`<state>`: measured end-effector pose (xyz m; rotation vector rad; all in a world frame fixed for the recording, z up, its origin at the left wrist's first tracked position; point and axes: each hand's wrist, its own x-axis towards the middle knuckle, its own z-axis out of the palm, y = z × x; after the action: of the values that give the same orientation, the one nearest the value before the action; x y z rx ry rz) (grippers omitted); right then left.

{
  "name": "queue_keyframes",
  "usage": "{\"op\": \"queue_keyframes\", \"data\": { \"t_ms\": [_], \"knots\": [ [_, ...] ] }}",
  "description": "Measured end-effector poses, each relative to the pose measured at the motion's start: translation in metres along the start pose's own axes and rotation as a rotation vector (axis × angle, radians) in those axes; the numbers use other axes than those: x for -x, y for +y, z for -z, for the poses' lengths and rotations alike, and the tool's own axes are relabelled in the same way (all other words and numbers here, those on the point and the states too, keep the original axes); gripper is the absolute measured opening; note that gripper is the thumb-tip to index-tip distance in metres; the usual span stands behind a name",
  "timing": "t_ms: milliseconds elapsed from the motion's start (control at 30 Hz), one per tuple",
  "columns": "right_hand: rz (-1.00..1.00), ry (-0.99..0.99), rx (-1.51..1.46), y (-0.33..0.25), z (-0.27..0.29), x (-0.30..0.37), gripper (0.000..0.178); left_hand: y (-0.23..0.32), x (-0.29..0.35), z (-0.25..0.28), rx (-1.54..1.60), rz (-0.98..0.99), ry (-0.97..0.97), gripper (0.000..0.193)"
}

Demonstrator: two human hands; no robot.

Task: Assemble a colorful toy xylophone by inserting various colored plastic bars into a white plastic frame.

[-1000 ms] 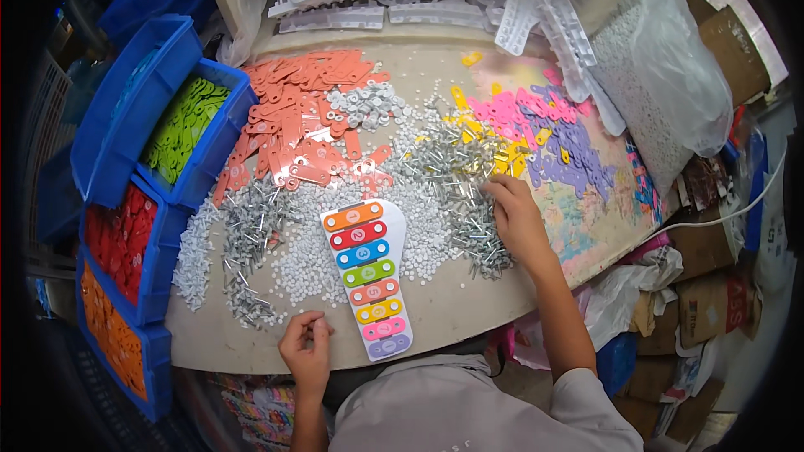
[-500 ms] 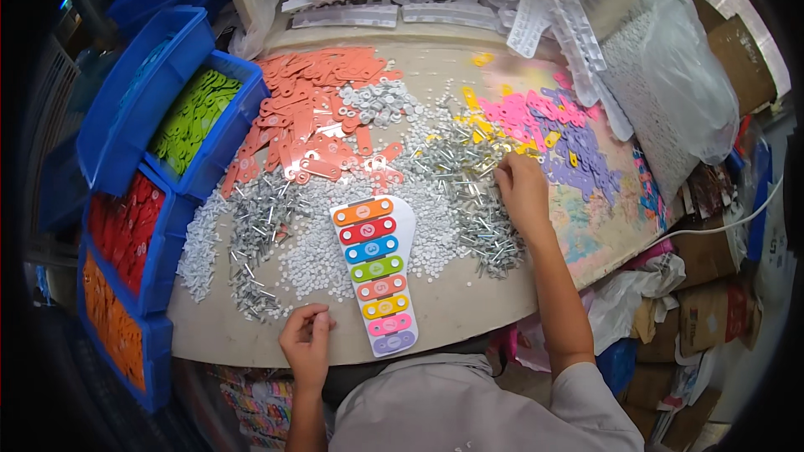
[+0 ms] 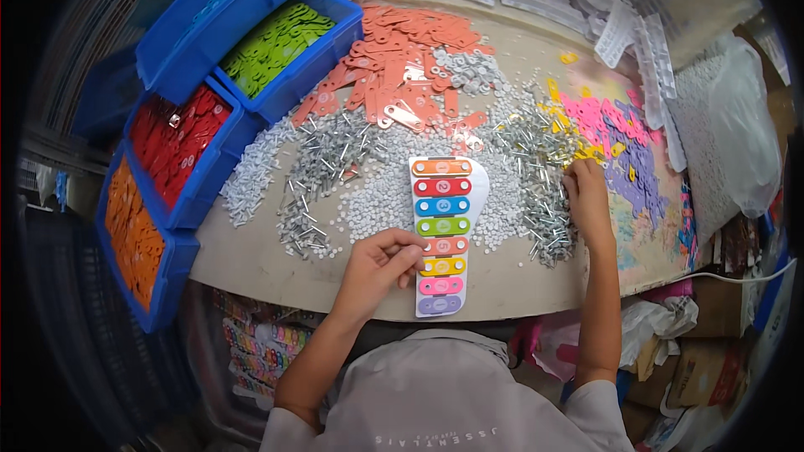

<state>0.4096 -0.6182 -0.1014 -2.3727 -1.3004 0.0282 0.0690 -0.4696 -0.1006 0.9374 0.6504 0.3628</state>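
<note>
A toy xylophone point(image 3: 446, 227) with several coloured bars on a white base lies upright at the table's front. My left hand point(image 3: 375, 272) is at its left edge, thumb and forefinger drawn together by the salmon and yellow bars. Whatever those fingers hold is too small to make out. To the right, my right hand point(image 3: 590, 199) reaches down with pinched fingers at the edge of a heap of metal pins point(image 3: 544, 222), near loose yellow bars point(image 3: 589, 151). Its fingertips are partly hidden. White round caps point(image 3: 377, 209) lie spread left of the xylophone.
Blue bins at left hold green bars point(image 3: 280, 46), red bars point(image 3: 180, 146) and orange bars point(image 3: 132, 234). Salmon bars point(image 3: 394, 59) are heaped at the back. Pink bars point(image 3: 599, 113) and purple bars point(image 3: 634, 172) lie at right, beside a clear bag point(image 3: 737, 125).
My left hand has moved in to the xylophone's left edge. My right hand stays by the pins and yellow bars. The whole view has shifted and turned.
</note>
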Motion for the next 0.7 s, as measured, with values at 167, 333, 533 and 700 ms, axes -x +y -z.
{"op": "queue_keyframes", "data": {
  "t_ms": [167,333,533,700],
  "knots": [
    [-0.051,0.085,0.078,-0.004,-0.003,0.014,0.008,-0.003,0.003,0.002,0.022,0.072,-0.038,0.013],
    [-0.151,0.129,-0.32,-0.079,0.015,0.049,0.006,-0.006,0.016,0.005,0.033,0.137,-0.079,0.012],
    [-0.308,-0.577,-1.035,-0.131,0.008,0.095,0.009,-0.01,0.025,0.005,-0.039,0.203,-0.107,0.011],
    [-0.359,-0.651,-1.029,-0.137,-0.001,0.1,0.014,-0.014,0.027,0.004,-0.056,0.212,-0.111,0.011]
  ]
}}
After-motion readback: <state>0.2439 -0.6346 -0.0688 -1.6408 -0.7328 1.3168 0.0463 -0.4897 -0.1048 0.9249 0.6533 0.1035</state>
